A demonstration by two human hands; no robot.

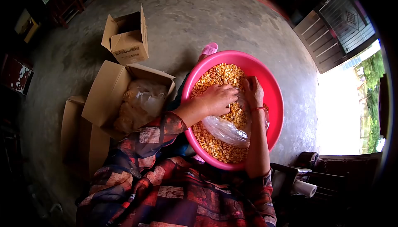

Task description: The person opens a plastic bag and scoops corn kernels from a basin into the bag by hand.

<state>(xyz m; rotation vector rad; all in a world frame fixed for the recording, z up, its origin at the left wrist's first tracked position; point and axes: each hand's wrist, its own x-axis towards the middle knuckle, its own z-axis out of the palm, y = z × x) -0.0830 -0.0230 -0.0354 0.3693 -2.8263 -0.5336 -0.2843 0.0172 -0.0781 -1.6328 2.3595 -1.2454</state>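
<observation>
A pink basin (273,102) in front of me is filled with yellow-orange corn kernels (213,144). A clear plastic bag (226,131) lies in it on the kernels, with corn showing at its mouth. My left hand (219,99) reaches in from the left, its fingers curled at the edge of the bag. On the other side, my right hand (253,91), with a red cord at the wrist, is closed on the bag's film; its fingertips are partly hidden.
An open cardboard box (110,90) on my left holds filled plastic bags (143,98). Another open box (128,46) stands farther ahead, and a third (76,131) sits at the far left. A paper roll (305,189) is at lower right, near an open doorway (338,111).
</observation>
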